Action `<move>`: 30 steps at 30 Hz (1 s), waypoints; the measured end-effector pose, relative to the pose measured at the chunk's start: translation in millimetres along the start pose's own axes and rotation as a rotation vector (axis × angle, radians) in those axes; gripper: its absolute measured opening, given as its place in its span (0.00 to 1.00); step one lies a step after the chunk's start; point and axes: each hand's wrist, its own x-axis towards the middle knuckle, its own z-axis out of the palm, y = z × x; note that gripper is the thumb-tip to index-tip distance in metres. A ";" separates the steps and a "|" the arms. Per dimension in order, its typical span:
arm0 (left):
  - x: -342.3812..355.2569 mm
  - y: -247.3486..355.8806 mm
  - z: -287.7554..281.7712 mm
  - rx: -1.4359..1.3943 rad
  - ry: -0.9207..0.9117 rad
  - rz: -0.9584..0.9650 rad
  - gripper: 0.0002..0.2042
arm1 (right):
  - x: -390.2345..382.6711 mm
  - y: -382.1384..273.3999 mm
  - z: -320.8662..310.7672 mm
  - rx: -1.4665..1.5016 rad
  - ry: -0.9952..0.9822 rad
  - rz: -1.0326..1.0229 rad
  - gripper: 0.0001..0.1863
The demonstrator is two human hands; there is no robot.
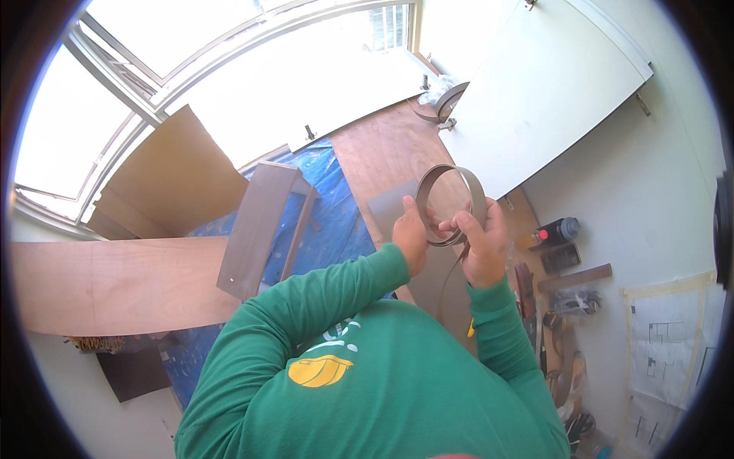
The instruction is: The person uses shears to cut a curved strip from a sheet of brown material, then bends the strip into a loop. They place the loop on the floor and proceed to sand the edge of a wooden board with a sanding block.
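Note:
A coiled grey-brown flat strip (472, 180) is held upright between my hands, a loose length hanging below it. My left hand (411, 238) grips the coil's left side, thumb raised along it, fingers reaching inside the loop. My right hand (483, 246) holds the lower right of the coil with fingers and thumb bent over the band. Beneath lie a pinkish plywood board (381, 149) and a grey panel (390, 201).
A brown wooden piece (252, 222) rests on blue sheeting (336, 229). Plywood (118, 287) spans the left, below cardboard (164, 176). A white door (550, 92) leans over the right. Tools (554, 233) and taped drawings (665, 344) are at right; windows behind.

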 end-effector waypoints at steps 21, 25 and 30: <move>-7.9 -6.3 0.8 -0.040 -0.075 -0.087 0.29 | 15.4 -20.4 23.1 -0.137 -0.009 0.007 0.19; -8.4 -2.3 -12.0 0.502 -0.071 0.689 0.24 | 21.4 -41.1 17.6 -0.195 0.053 -0.066 0.17; -47.0 19.8 -1.2 1.003 -0.482 1.273 0.30 | 19.9 -44.7 17.4 -0.105 0.060 -0.081 0.17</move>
